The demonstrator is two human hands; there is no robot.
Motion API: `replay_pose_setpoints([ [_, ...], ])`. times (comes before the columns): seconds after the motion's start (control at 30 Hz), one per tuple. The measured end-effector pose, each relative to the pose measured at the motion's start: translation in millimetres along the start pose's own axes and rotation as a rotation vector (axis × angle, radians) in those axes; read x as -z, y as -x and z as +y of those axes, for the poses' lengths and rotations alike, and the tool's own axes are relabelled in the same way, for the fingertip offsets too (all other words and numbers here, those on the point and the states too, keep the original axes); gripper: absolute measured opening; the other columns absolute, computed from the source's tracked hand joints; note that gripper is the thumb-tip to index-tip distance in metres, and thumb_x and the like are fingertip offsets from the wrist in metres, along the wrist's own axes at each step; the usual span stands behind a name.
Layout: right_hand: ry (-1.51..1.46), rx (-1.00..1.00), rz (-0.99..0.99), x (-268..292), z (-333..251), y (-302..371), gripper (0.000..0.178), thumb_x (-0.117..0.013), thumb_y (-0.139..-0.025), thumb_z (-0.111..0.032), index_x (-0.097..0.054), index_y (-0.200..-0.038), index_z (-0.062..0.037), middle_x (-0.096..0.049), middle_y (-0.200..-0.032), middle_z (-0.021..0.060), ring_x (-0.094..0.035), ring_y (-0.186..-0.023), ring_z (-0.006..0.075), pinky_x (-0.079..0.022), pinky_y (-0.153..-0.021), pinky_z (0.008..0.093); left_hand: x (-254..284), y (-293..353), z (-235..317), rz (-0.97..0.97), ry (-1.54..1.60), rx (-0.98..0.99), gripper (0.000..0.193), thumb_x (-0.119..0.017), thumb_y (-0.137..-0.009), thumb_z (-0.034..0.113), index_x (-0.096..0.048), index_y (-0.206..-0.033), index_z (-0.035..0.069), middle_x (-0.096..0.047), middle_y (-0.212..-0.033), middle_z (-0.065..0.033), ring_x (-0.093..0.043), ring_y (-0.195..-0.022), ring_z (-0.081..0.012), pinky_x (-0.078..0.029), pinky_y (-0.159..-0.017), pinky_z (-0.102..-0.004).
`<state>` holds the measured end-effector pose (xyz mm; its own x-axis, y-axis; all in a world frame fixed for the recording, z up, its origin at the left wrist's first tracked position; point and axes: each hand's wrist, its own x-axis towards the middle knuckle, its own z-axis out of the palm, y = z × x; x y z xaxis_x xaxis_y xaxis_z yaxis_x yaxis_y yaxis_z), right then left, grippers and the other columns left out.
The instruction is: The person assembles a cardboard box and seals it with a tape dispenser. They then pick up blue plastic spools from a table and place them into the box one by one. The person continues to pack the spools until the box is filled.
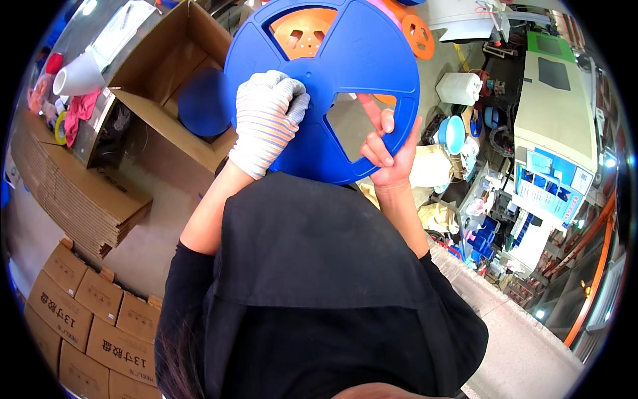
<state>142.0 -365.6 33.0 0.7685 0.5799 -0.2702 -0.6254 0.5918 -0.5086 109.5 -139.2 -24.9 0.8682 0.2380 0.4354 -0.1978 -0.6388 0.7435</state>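
A large blue plastic reel [372, 46] with wide cut-out windows is held up in front of my chest. My left hand [267, 120], in a striped knit glove, is closed and rests against the reel's face beside the hub. Whatever its curled fingers hold, if anything, is hidden. Bare, my right hand [392, 149] grips the reel's rim at the lower right, some fingers showing through a window. Beyond the reel, orange reels [417, 36] are partly visible, one of them through the upper window.
At the left an open cardboard box [153, 123] contains a blue disc [203, 103]. Flattened cartons [73, 179] lie stacked near it, above closed boxes [100, 296]. A white jug [458, 88], a light-blue basin [452, 134] and a beige machine [561, 106] stand to the right.
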Motion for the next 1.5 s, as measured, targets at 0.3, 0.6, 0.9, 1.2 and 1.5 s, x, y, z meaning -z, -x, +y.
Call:
replay_pose_setpoints([
  [0.3, 0.014, 0.003, 0.026, 5, 0, 3, 0.053, -0.037, -0.098, -0.055, -0.045, -0.085, -0.0042, -0.031, -0.151, 0.0213, -0.037, -0.037, 0.0055, -0.028, -0.039, 0.0212, -26, 2, -9, 0.019, -0.144, 0.013, 0.005, -0.065, -0.069, 0.009, -0.062, -0.073, 0.009, -0.060, -0.073, -0.0110, -0.057, -0.072, -0.0308, -0.046, -0.066, -0.0397],
  [0.6, -0.101, 0.098, -0.045, 22, -28, -9, 0.056, -0.037, -0.095, -0.063, -0.047, -0.086, -0.0079, -0.036, -0.149, 0.0197, -0.036, -0.039, 0.0052, -0.026, -0.040, 0.0212, 158, 138, -122, -0.865, -1.128, 1.036, 0.049, -0.045, -0.091, 0.053, -0.063, -0.122, 0.018, -0.061, -0.121, -0.0115, -0.058, -0.112, -0.0296, -0.034, -0.101, -0.0611],
  [0.9, 0.198, 0.126, -0.041, -27, 4, -48, 0.062, -0.035, -0.093, -0.066, -0.052, -0.096, -0.0063, -0.035, -0.148, 0.0199, -0.045, -0.047, 0.0103, -0.035, -0.044, 0.0249, 58, 47, -18, 0.148, 0.279, 0.469, 0.040, -0.059, -0.088, 0.012, -0.054, -0.125, -0.003, -0.058, -0.122, -0.0192, -0.058, -0.108, -0.0291, -0.042, -0.098, -0.0394],
  [1.2, 1.419, 0.520, -0.558, -62, 51, -56, 0.064, -0.046, -0.097, -0.048, -0.045, -0.138, 0.0016, -0.026, -0.154, 0.0206, -0.022, -0.144, 0.0296, -0.019, -0.115, 0.0424, 26, 47, -11, 0.069, 2.323, 0.761, 0.069, -0.056, -0.089, 0.043, -0.038, -0.142, 0.002, -0.053, -0.131, -0.0181, -0.057, -0.111, -0.0320, -0.045, -0.101, -0.0454],
  [1.5, 0.966, 0.485, 0.238, 0, 25, -48, 0.044, -0.036, -0.104, -0.030, -0.046, -0.132, 0.0025, -0.038, -0.147, 0.0159, -0.037, -0.136, 0.0254, -0.033, -0.110, 0.0408, 33, 52, -33, -0.092, 2.462, 0.619, 0.079, -0.056, -0.087, 0.050, -0.035, -0.142, -0.002, -0.046, -0.136, -0.0226, -0.051, -0.121, -0.0335, -0.044, -0.102, -0.0434],
])
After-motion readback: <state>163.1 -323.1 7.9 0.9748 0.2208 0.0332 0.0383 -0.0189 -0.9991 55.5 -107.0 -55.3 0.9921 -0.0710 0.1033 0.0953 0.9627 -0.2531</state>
